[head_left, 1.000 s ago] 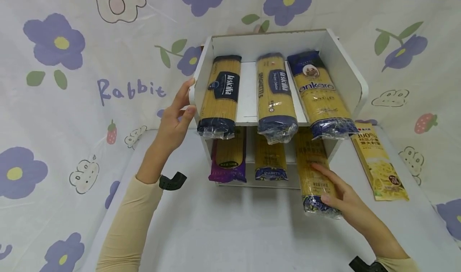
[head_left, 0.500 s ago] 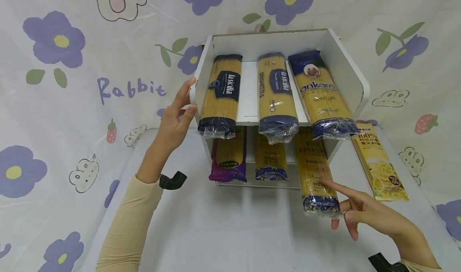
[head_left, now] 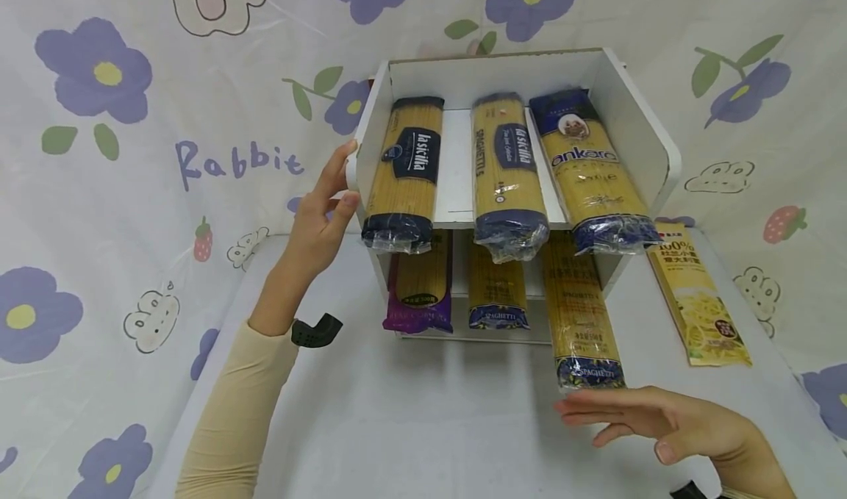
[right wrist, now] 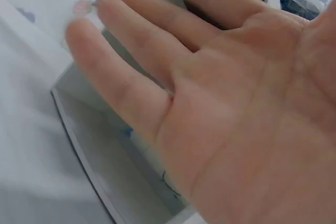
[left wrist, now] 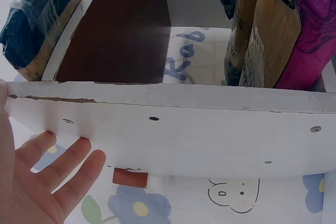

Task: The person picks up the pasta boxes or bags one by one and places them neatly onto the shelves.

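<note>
My left hand [head_left: 320,223] rests against the left side of the white two-tier shelf [head_left: 456,168]. In the left wrist view, its straight fingers [left wrist: 73,163] touch the outer side panel. My right hand [head_left: 668,422] is held with straight fingers at the near end of a spaghetti pack [head_left: 585,322], which juts from the lower tier at the right. Whether it touches the pack's end, I cannot tell. The right wrist view shows its bare palm [right wrist: 236,103], holding nothing. Beside that pack on the lower tier lie another spaghetti pack [head_left: 498,293] and a purple-ended pasta pack [head_left: 418,300].
Three pasta packs lie on the upper tier: two lasicilla packs, left [head_left: 404,168] and middle [head_left: 508,161], and an ankara pack [head_left: 589,168] at right. A yellow noodle pack [head_left: 701,300] lies on the white table [head_left: 423,425], right of the shelf. Patterned cloth [head_left: 218,117] hangs behind.
My right hand has let go of the lower right spaghetti pack, drawn back, and come round to its near end with fingers extended. My left hand stays on the shelf's side.
</note>
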`<state>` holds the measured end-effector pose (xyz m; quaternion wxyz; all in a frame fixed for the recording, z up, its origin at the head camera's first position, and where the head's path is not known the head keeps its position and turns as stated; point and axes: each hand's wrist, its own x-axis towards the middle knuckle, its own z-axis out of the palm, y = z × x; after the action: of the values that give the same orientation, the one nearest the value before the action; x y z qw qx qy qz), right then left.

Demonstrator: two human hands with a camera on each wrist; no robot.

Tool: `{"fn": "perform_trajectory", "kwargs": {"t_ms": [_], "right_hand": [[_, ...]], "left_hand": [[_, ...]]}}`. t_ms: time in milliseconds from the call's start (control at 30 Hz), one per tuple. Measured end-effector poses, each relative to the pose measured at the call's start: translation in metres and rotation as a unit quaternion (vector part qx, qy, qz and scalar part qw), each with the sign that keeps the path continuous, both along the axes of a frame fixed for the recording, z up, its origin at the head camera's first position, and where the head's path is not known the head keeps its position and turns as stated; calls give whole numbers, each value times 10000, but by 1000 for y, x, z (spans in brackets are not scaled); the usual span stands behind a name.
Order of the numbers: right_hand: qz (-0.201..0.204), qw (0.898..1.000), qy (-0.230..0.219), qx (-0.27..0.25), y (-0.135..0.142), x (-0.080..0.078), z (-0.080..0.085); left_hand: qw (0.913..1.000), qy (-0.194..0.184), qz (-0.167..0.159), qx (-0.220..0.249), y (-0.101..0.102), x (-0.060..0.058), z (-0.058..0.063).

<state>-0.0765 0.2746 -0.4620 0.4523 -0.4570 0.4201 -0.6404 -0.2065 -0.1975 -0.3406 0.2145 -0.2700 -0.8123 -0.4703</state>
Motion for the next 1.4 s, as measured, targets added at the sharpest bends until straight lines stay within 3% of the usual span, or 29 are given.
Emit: {"fn": "perform_trajectory", "kwargs": {"t_ms": [233,467,733,1000,1167,1400], "right_hand": [[-368,9985,395,-21,-5,0,1],[-1014,9913,796,262,-4,-3,4],[-1766,9733,1288,698,-11,-11,10],[-2387,9534,1455,1132,-15,-20,10],[-2523,9476,1434,1332,-15,-23,10],[-2491,9518,1552,889,-17,-27,9]], "left_hand": [[10000,-26,29,-19,0,0,0],[10000,-27,3,-18,0,0,-1],[10000,-30,59,-56,0,0,0],[10000,-25,7,-3,1,1,0],[10000,1,-10,-4,1,0,0],[10000,19,20,-1,0,-2,-2]]}}
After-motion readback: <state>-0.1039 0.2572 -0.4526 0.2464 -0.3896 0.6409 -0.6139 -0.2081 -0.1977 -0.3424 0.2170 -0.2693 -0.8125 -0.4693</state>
